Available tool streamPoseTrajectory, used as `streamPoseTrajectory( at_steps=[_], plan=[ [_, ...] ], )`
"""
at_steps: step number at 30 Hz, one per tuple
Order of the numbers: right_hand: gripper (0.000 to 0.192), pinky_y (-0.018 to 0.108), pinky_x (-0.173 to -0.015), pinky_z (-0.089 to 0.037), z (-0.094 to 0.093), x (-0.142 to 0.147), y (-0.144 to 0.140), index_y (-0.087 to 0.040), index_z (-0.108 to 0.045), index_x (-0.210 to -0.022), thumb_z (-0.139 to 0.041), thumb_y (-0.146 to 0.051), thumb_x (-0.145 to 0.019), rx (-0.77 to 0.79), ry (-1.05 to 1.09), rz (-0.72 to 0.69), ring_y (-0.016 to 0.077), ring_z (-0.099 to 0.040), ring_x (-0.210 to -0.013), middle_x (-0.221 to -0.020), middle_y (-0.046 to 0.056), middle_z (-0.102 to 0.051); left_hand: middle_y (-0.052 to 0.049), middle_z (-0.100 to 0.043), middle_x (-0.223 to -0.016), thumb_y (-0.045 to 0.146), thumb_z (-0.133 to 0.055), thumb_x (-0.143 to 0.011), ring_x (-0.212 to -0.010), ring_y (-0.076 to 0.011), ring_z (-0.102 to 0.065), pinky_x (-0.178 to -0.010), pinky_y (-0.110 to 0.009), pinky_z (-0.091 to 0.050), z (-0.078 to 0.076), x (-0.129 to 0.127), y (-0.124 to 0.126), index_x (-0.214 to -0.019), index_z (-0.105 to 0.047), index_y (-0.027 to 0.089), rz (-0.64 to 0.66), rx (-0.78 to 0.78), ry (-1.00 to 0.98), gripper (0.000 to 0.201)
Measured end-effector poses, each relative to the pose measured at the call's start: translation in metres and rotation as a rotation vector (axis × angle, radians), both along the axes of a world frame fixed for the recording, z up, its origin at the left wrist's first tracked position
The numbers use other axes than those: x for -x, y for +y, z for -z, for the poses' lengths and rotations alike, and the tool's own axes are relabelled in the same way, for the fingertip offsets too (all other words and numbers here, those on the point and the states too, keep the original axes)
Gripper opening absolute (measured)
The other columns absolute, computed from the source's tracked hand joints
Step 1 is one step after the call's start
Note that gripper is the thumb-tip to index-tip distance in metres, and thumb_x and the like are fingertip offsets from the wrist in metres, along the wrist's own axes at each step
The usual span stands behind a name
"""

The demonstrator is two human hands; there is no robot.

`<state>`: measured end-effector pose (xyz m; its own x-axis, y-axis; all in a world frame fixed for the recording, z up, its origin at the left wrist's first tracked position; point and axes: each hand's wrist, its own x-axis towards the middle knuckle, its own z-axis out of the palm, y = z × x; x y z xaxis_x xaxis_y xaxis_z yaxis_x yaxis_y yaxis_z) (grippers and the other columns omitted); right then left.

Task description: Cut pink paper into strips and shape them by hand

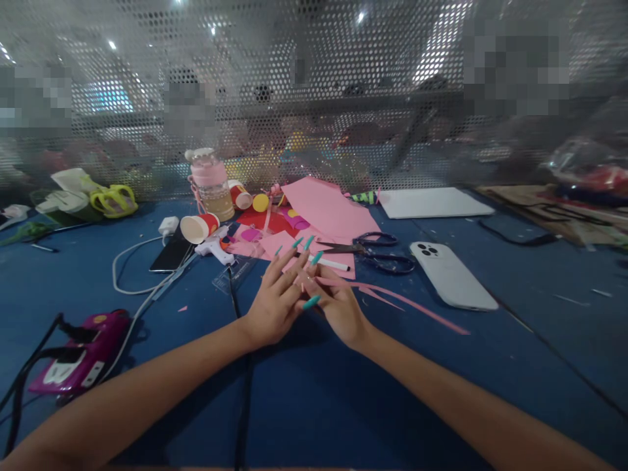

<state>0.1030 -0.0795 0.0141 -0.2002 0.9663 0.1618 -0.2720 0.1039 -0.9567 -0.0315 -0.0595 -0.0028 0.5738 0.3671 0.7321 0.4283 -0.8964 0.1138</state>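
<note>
Both your left hand point(275, 304) and right hand point(333, 307) pinch one thin pink paper strip point(392, 301) over the blue table point(294, 405), apparently mid-fold; next, crease it firmly.

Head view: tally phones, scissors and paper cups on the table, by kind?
Phones: 2, white phone face down, dark phone by the cable
Scissors: 1, black-handled scissors
Paper cups: 2, one tipped cup, another behind the bottle
Total: 5
</note>
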Motion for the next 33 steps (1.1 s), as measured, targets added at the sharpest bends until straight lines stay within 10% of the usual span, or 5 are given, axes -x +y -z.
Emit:
streamPoseTrajectory(
  at_steps=[8,16,33],
  plan=[
    [0.032,0.021,-0.037,-0.019,0.005,-0.005,0.004,-0.020,-0.045,-0.058,-0.061,-0.042,-0.074,-0.067,-0.045,0.003,0.0056,-0.030,-0.040,-0.049,-0.006,-0.039,-0.019,-0.041,-0.132,0.036,-0.031,-0.090,-0.126,-0.0270,-0.030,-0.098,-0.051,-0.031,-0.003,0.003,0.004,-0.126,-0.041,0.015,-0.170,0.030,-0.102,0.043],
    [0.033,0.019,-0.032,-0.019,0.003,0.002,-0.001,-0.021,-0.047,-0.066,-0.063,-0.050,-0.068,0.107,0.054,-0.045,0.0049,-0.031,-0.033,-0.046,-0.008,-0.040,-0.009,-0.065,-0.104,0.026,-0.036,-0.090,-0.113,-0.0223,-0.047,-0.094,-0.050,-0.038,-0.004,0.006,0.005,-0.104,-0.056,0.020,-0.086,-0.056,-0.160,0.025],
    [0.039,0.018,-0.030,-0.024,0.006,0.003,-0.001,-0.020,-0.052,-0.069,-0.062,-0.058,-0.065,0.179,0.134,-0.045,0.0059,-0.039,-0.034,-0.049,-0.005,-0.051,-0.008,-0.069,-0.097,0.034,-0.044,-0.087,-0.108,-0.0221,-0.054,-0.096,-0.051,-0.035,-0.004,0.008,0.005,-0.104,-0.059,0.021,-0.028,-0.039,-0.249,0.026]
  ],
)
